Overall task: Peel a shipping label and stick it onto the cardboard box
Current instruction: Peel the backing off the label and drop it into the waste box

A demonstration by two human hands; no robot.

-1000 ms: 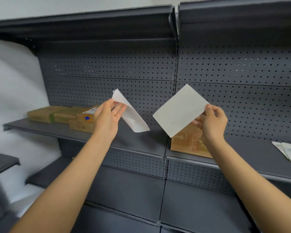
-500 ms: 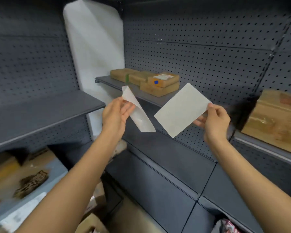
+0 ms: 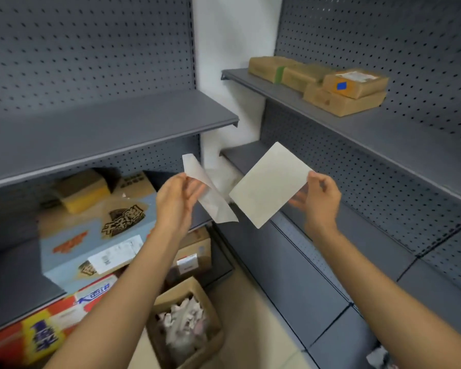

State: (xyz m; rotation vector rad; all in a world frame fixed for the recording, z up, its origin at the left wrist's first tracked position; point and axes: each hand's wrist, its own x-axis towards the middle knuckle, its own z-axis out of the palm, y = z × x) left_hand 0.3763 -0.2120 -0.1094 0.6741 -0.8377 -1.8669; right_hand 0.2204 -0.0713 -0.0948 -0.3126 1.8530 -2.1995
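My left hand (image 3: 179,201) pinches a thin, curled white sheet (image 3: 213,203) that hangs down to the right. A flat white rectangular sheet (image 3: 269,185) is held by its right edge in my right hand (image 3: 320,198), blank side toward me. The two sheets are fully apart, with a small gap between them. Which one is the label and which the backing I cannot tell for sure. Several brown cardboard boxes (image 3: 343,94) are stacked on the grey shelf (image 3: 383,134) at the upper right, one with a white label and a blue mark on top.
An open cardboard box (image 3: 186,323) full of crumpled white paper stands on the floor below my hands. Printed cartons (image 3: 96,235) fill the lower left shelf. A grey shelf board (image 3: 104,129) juts out at the left, and pegboard walls stand on both sides.
The view has swung left and downward, so the floor box and left cartons now show. The box behind my right hand has left the view. Both hands still hold their sheets apart.
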